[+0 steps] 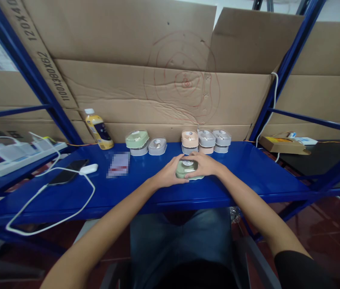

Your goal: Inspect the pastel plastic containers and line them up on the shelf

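A green lunch box (182, 169) with a round label on its lid rests at the blue table's front middle. My left hand (169, 172) curves round its left side. From the right, my right hand (205, 163) grips it, with fingers over part of the lid. Just behind my hands a peach lunch box (190, 138) sits on a grey one. To its right are a grey lunch box (206, 139) on a peach one and another grey lunch box (222, 137) stacked on grey. Farther left stand a second green lunch box (137, 139) on a grey one and a single grey lunch box (157, 146).
A yellow drink bottle (99, 129) stands at the back left, near a blurred packet (119, 165). A phone (69, 171), a white cable (93, 188) and a power strip (22, 158) lie left. Cardboard (112, 88) walls the back; an open carton (284, 145) is right.
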`<state>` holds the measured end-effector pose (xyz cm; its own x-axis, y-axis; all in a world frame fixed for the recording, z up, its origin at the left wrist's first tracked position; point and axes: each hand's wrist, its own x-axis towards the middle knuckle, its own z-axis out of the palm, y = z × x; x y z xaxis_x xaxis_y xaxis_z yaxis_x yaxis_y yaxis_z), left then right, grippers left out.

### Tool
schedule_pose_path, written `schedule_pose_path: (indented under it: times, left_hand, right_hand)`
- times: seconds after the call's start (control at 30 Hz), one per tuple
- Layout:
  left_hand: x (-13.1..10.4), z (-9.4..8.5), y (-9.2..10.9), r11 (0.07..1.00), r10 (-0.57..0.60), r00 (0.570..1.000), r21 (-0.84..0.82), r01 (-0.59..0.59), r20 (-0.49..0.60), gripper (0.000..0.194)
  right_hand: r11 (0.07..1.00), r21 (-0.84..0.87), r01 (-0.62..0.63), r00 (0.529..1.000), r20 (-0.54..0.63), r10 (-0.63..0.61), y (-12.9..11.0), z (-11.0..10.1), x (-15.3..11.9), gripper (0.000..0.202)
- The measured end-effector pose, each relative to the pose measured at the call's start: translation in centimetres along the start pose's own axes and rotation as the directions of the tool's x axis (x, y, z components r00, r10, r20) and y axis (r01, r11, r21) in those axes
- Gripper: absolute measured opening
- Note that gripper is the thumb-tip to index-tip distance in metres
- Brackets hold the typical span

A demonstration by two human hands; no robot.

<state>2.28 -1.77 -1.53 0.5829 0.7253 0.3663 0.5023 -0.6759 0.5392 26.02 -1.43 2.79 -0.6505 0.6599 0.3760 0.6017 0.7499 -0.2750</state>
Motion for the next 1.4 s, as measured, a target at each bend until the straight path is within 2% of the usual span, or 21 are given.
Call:
schedule_pose_path:
  times: [0.2, 0.3, 0.37, 0.47, 0.53, 0.6, 0.67, 0.87, 0.93, 1.0, 1.1, 1.2, 1.3, 1.4]
  left_hand:
    - [0.0, -0.9, 0.1, 0.999, 0.045, 0.999, 0.005, -0.045, 0.001, 0.115]
    - [-1.4, -2.0, 0.6, 0.995, 0.086, 0.996, 0.056, -0.086, 0.014, 0.098]
    - [-3.0, -2.6, 0.9, 0.991, 0.067, 0.998, 0.116, -0.067, 0.002, 0.083]
    - [-5.1, -3.0, 1.0, 0.956, 0.014, 0.992, 0.293, 0.023, -0.125, 0.065]
    - [-5.4, -3.1, 0.8, 0.907, 0.024, 0.983, 0.417, 0.055, -0.183, 0.058]
    - [-4.5, -3.2, 0.3, 0.868, 0.022, 0.983, 0.491, 0.07, -0.18, 0.052]
    - [-2.6, -3.4, -0.4, 0.844, -0.011, 0.986, 0.526, 0.098, -0.167, 0.049]
    - [4.2, -3.9, -3.0, 0.74, -0.08, 0.987, 0.655, 0.153, -0.14, 0.046]
    - [5.7, -4.1, -3.8, 0.732, -0.089, 0.986, 0.662, 0.161, -0.142, 0.047]
    - [6.5, -4.2, -4.6, 0.731, -0.076, 0.979, 0.658, 0.184, -0.189, 0.052]
    - [6.7, -4.4, -5.7, 0.717, -0.122, 0.95, 0.636, 0.285, -0.289, 0.07]
    - [6.0, -4.6, -5.8, 0.646, -0.218, 0.93, 0.67, 0.364, -0.296, 0.076]
    - [4.5, -4.6, -4.2, 0.556, -0.269, 0.928, 0.745, 0.368, -0.258, 0.075]
    - [1.8, -3.8, -1.1, 0.486, -0.291, 0.922, 0.79, 0.374, -0.257, 0.072]
  right_hand:
    - [0.999, 0.032, -0.001, 1.0, 0.011, 0.001, 0.4, 0.4, -0.3, 0.087]
    - [0.999, 0.036, -0.033, 0.999, -0.026, 0.034, 0.9, 0.5, -0.4, 0.093]
    - [0.999, 0.019, -0.045, 0.996, -0.082, 0.046, 1.2, 0.7, -0.4, 0.092]
    - [0.998, -0.042, -0.054, 0.986, -0.161, 0.047, 1.0, 1.2, -0.2, 0.075]
    - [0.993, -0.096, -0.075, 0.976, -0.213, 0.053, 0.7, 1.5, 0.0, 0.057]
    - [0.987, -0.127, -0.1, 0.963, -0.263, 0.064, 0.4, 1.6, 0.2, 0.042]
    - [0.984, -0.126, -0.129, 0.947, -0.309, 0.085, 0.5, 1.5, 0.1, 0.033]
    - [0.971, -0.073, -0.229, 0.915, -0.357, 0.189, 1.8, 0.8, -0.3, 0.029]
    - [0.968, -0.069, -0.242, 0.915, -0.348, 0.204, 2.0, 0.8, -0.3, 0.028]
    - [0.967, -0.067, -0.247, 0.916, -0.341, 0.21, 2.0, 0.8, -0.2, 0.028]
    - [0.967, -0.057, -0.249, 0.914, -0.345, 0.215, 1.9, 0.8, -0.1, 0.027]
    - [0.969, -0.047, -0.243, 0.913, -0.348, 0.213, 1.9, 0.8, -0.1, 0.025]
    - [0.969, -0.049, -0.241, 0.917, -0.338, 0.211, 1.9, 0.7, -0.1, 0.023]
    - [0.968, -0.056, -0.246, 0.919, -0.33, 0.215, 1.7, 0.7, -0.1, 0.021]
